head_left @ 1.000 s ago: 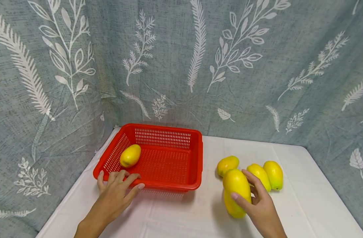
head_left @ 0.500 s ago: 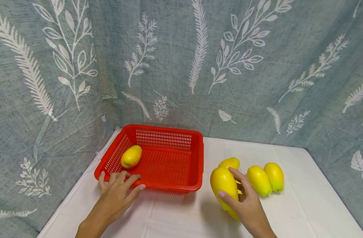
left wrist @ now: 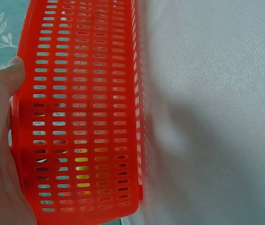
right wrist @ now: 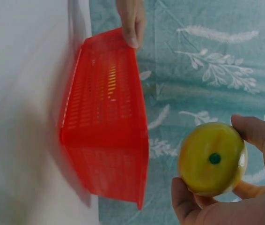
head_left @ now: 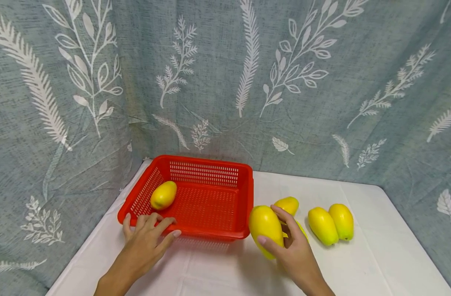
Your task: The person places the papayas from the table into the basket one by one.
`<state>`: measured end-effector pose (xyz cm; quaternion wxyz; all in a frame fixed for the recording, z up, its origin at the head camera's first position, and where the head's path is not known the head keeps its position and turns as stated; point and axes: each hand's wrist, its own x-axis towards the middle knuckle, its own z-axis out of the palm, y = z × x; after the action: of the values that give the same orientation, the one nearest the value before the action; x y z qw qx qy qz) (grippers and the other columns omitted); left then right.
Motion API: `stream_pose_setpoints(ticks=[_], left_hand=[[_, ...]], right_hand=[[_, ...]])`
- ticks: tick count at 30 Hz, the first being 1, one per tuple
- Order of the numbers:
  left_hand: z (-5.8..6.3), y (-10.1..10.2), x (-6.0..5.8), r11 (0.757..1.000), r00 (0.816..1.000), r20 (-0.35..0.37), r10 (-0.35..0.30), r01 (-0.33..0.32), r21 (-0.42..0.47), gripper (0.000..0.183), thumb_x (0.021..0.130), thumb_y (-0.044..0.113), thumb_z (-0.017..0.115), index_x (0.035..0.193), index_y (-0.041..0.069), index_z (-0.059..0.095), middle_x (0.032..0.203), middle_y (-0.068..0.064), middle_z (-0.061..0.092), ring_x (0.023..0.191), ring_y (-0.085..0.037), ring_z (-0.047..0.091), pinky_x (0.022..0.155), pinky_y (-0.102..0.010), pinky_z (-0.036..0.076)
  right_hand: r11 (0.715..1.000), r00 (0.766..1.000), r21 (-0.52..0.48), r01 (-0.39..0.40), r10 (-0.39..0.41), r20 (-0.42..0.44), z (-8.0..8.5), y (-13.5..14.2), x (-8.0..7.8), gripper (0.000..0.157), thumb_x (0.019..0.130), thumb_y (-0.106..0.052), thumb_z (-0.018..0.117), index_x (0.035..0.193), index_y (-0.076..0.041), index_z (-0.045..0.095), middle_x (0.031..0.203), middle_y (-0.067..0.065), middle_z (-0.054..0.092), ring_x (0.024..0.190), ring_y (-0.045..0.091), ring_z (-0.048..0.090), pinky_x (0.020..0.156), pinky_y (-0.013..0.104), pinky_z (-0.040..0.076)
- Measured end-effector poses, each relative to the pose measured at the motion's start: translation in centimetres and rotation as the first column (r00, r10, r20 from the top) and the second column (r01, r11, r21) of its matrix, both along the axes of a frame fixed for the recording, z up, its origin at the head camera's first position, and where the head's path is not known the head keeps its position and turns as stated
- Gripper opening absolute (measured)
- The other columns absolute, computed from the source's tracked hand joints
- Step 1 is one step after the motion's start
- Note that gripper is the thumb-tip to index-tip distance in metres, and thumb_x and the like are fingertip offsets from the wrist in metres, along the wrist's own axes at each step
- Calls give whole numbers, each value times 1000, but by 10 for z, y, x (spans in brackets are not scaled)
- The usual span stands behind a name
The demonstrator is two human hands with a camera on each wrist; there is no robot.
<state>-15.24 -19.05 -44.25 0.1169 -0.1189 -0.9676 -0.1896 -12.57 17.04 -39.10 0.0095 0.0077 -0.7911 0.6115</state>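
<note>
My right hand (head_left: 293, 250) grips a yellow mango (head_left: 265, 228), thumb on the near side and fingers round the far side. It is held up beside the right near corner of a red plastic basket (head_left: 210, 233). The right wrist view shows the end of this mango (right wrist: 207, 173) with a green spot. My left hand (head_left: 146, 238) holds the basket's near rim, its fingers hooked over the top. Its thumb (left wrist: 15, 75) lies at the rim in the left wrist view. Inside the basket, at the left, lies one mango (head_left: 164, 195).
Right of the basket, another mango (head_left: 287, 204) lies on the white cloth (head_left: 373, 255). A further one (head_left: 302, 232) is mostly hidden behind my right hand. Two more mangoes (head_left: 323, 225) lie side by side farther right. A patterned grey-green curtain (head_left: 218, 82) stands behind.
My right hand has carried the mango left, toward the basket's right near corner, uncovering the pair at the right. My left hand stays on the rim.
</note>
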Motion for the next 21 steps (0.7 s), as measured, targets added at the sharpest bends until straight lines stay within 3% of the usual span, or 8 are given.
stream_pose_setpoints(ticks=[14, 21], left_hand=[[-2, 0, 0, 1000, 1000, -21, 2, -2, 6, 36, 102, 51, 65, 122, 23, 73, 109, -7, 62, 116, -40, 51, 109, -80, 6], [-2, 1, 1, 1000, 1000, -15, 6, -6, 5, 37, 102, 52, 65, 123, 22, 73, 112, -8, 62, 116, -41, 51, 109, -80, 5]], right_hand=[[999, 999, -24, -44, 45, 31, 3, -21, -5, 69, 89, -32, 87, 149, -39, 52, 143, 4, 58, 112, 26, 64, 80, 32, 61], [997, 997, -29, -74, 75, 24, 4, -32, -8, 70, 89, -35, 87, 150, -38, 53, 145, -1, 57, 121, 27, 58, 84, 33, 59]])
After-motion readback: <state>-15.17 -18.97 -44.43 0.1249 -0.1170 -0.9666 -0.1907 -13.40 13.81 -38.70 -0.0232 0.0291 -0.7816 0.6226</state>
